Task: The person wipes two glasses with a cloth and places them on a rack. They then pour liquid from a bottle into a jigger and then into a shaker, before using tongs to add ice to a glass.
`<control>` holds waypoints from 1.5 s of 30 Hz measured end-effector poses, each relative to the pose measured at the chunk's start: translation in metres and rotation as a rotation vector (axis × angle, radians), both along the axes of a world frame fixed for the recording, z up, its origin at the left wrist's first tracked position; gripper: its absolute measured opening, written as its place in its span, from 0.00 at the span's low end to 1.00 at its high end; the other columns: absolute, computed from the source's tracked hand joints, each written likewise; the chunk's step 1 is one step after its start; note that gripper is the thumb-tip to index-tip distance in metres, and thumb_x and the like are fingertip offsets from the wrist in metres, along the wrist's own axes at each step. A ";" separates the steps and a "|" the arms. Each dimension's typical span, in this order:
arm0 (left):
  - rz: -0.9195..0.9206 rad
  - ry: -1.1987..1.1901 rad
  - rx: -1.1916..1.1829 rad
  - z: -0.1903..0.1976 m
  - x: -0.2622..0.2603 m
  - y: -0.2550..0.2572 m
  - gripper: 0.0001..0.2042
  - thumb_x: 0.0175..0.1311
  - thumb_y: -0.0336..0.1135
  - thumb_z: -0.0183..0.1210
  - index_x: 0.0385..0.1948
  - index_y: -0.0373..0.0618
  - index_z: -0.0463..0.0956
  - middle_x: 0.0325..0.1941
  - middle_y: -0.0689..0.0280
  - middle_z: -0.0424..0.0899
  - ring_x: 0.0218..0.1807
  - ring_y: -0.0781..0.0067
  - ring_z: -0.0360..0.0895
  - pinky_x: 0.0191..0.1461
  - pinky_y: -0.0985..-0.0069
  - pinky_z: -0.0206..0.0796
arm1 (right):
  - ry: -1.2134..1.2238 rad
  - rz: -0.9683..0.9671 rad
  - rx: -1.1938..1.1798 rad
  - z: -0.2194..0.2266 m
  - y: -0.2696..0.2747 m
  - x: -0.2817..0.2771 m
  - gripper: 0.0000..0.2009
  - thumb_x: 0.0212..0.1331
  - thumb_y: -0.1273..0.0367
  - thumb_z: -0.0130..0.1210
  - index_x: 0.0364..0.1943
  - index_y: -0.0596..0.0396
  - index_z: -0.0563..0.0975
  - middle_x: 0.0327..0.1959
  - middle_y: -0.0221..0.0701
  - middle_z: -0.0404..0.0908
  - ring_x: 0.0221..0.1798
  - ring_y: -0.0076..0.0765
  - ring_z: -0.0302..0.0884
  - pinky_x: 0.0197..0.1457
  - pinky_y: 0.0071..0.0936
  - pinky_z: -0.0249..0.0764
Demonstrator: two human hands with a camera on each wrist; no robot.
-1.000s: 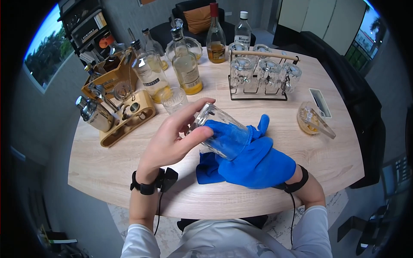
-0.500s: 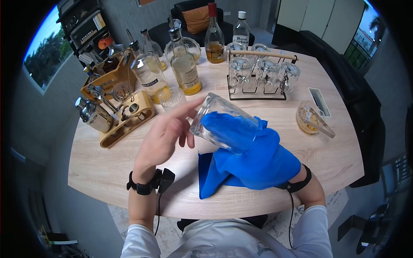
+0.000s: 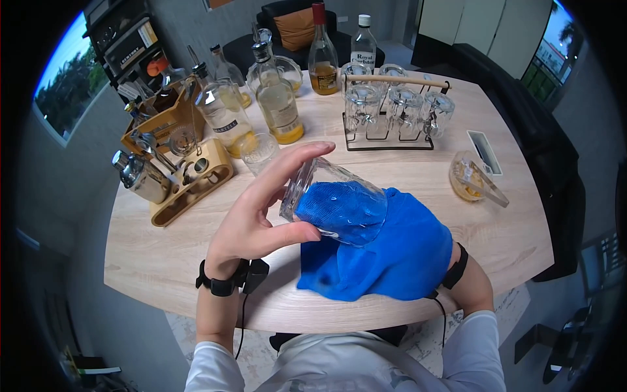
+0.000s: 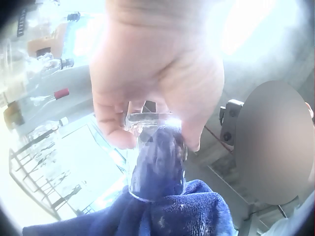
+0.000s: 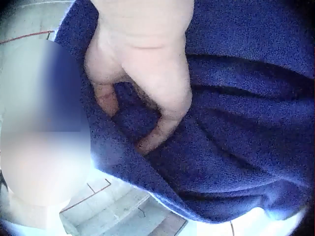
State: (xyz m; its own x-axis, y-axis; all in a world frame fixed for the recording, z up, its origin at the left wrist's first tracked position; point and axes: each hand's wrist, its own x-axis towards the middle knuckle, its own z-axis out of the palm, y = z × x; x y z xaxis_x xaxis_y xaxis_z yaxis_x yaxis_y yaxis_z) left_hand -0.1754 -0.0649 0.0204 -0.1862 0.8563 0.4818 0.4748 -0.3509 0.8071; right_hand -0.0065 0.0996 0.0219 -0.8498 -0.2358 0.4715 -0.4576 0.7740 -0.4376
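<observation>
A clear glass (image 3: 320, 171) lies tilted in the head view, its base toward my left hand (image 3: 251, 225), whose thumb and fingers span and grip it from both sides. The left wrist view shows that hand (image 4: 157, 64) around the base of the glass (image 4: 157, 117). Blue cloth (image 3: 408, 251) fills much of the inside of the glass and spills out of its mouth, covering my right hand in the head view. From the right wrist, my right hand (image 5: 140, 69) appears with its fingers curled into the cloth (image 5: 246, 132); their tips are partly hidden.
Behind the left hand are a short glass (image 3: 259, 151), several bottles (image 3: 279, 111), a wooden bar-tool stand (image 3: 215, 171) and a shaker (image 3: 140, 178). A rack (image 3: 388, 149) of upturned glasses stands at the back right, near a bowl (image 3: 465, 183) with tongs on the table (image 3: 496, 242).
My left fingers, loosely beside the glass base half a second ago, now spread around it. The glass has shifted slightly left and down, and the cloth is draped differently over my right hand.
</observation>
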 end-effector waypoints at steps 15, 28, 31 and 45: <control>0.233 -0.097 -0.302 0.009 0.011 -0.002 0.28 0.69 0.51 0.55 0.63 0.40 0.67 0.51 0.63 0.78 0.45 0.77 0.75 0.47 0.80 0.66 | 0.247 -0.399 0.783 -0.076 0.005 0.006 0.20 0.59 0.49 0.52 0.50 0.42 0.78 0.51 0.41 0.79 0.50 0.40 0.78 0.64 0.67 0.60; 0.106 -0.086 0.019 0.001 0.000 -0.005 0.39 0.63 0.62 0.54 0.67 0.40 0.63 0.65 0.57 0.70 0.46 0.79 0.77 0.36 0.85 0.66 | -0.044 0.004 0.002 -0.003 0.002 0.005 0.15 0.54 0.61 0.57 0.46 0.45 0.77 0.53 0.41 0.78 0.48 0.42 0.79 0.54 0.54 0.70; 0.087 -0.201 -0.117 -0.004 -0.008 -0.014 0.41 0.67 0.69 0.40 0.65 0.37 0.65 0.51 0.57 0.79 0.34 0.83 0.77 0.27 0.87 0.65 | 0.056 -0.086 0.222 -0.017 -0.002 0.002 0.16 0.55 0.61 0.56 0.48 0.45 0.77 0.53 0.40 0.78 0.48 0.42 0.79 0.54 0.54 0.70; 0.124 0.160 0.033 0.005 0.005 -0.002 0.41 0.49 0.53 0.71 0.64 0.42 0.67 0.63 0.62 0.73 0.54 0.73 0.74 0.45 0.81 0.67 | 0.043 0.006 0.103 -0.007 0.000 -0.002 0.20 0.58 0.63 0.54 0.56 0.45 0.74 0.55 0.37 0.78 0.48 0.41 0.80 0.52 0.54 0.70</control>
State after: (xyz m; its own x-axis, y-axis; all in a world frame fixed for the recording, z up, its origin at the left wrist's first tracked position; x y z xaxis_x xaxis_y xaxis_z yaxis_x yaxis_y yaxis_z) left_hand -0.1709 -0.0672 0.0256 -0.2079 0.8151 0.5407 0.6372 -0.3066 0.7071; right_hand -0.0086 0.1001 0.0150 -0.8277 -0.2901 0.4803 -0.4792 0.8108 -0.3361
